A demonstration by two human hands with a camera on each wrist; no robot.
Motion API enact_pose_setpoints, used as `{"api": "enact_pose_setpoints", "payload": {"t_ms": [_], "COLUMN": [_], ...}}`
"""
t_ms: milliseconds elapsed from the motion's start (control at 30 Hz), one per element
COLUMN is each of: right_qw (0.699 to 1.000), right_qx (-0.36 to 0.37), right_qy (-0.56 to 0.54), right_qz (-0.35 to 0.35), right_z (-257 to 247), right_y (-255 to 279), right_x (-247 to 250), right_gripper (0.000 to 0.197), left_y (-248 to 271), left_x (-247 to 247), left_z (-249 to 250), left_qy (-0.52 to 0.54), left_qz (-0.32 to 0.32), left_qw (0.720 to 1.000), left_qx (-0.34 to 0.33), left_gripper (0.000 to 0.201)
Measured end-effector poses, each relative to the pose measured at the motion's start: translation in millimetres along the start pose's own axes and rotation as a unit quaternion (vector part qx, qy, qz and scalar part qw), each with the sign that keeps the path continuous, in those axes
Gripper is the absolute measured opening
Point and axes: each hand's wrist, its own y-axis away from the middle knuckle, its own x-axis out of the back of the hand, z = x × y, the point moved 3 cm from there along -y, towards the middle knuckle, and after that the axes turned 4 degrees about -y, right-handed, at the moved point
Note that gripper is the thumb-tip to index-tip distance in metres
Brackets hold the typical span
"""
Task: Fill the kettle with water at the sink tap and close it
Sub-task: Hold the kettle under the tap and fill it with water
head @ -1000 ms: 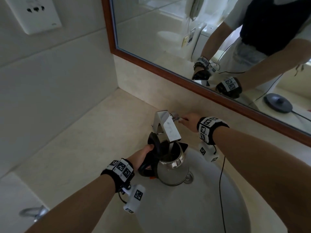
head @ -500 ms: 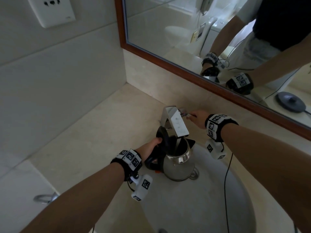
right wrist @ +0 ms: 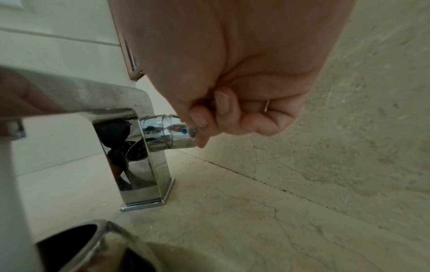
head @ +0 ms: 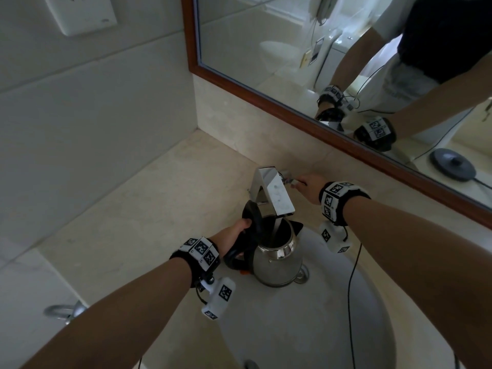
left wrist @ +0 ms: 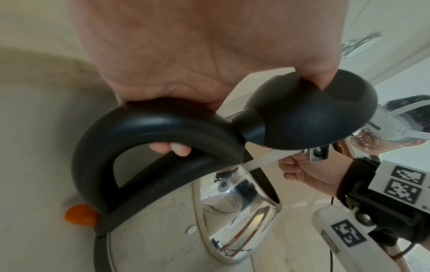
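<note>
A steel kettle (head: 277, 258) stands in the white sink basin (head: 306, 331) right under the chrome tap spout (head: 277, 190). Its black lid (head: 251, 214) is tipped open to the left. A stream of water (head: 277, 229) runs from the spout into the kettle's mouth. My left hand (head: 235, 234) grips the black handle (left wrist: 158, 128), fingers curled through it and the thumb against the lid (left wrist: 302, 114). My right hand (head: 306, 186) pinches the tap lever (right wrist: 172, 131) at the side of the tap body (right wrist: 142, 162). The kettle's rim (right wrist: 97, 237) shows below it.
A beige stone counter (head: 159, 209) surrounds the basin, with tiled walls at left and back. A wood-framed mirror (head: 292, 107) hangs behind the tap and reflects a kettle base (head: 452, 163). A wall socket (head: 80, 14) sits top left. A metal ring (head: 64, 312) hangs below the counter edge.
Both hands keep their holds on the handle and the lever, and the kettle stays under the spout. The head view has tipped and shifted slightly.
</note>
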Motion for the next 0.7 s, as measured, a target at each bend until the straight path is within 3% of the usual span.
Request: {"api": "enact_pose_setpoints", "payload": {"t_ms": [267, 467, 700], "right_qw": [1.0, 1.0, 1.0], "right_qx": [-0.008, -0.006, -0.012], "right_qy": [0.001, 0.002, -0.011], "right_qz": [-0.007, -0.003, -0.001], "right_z": [-0.6, 2.0, 2.3], "right_y": [-1.5, -4.6, -5.5], "right_x": [0.0, -2.1, -3.9], "right_gripper": [0.039, 0.037, 0.039], "left_y": [-2.3, -2.7, 1.8], "left_x": [-6.3, -4.5, -9.8], "left_z": [-6.9, -7.8, -1.6], "left_qy": [0.021, 0.044, 0.03], "left_qz": [0.012, 0.014, 0.015], "left_qw": [0.999, 0.999, 0.999], "left_qx": [-0.026, -0.023, -0.033], "left_gripper": [0.033, 0.042, 0.039]}}
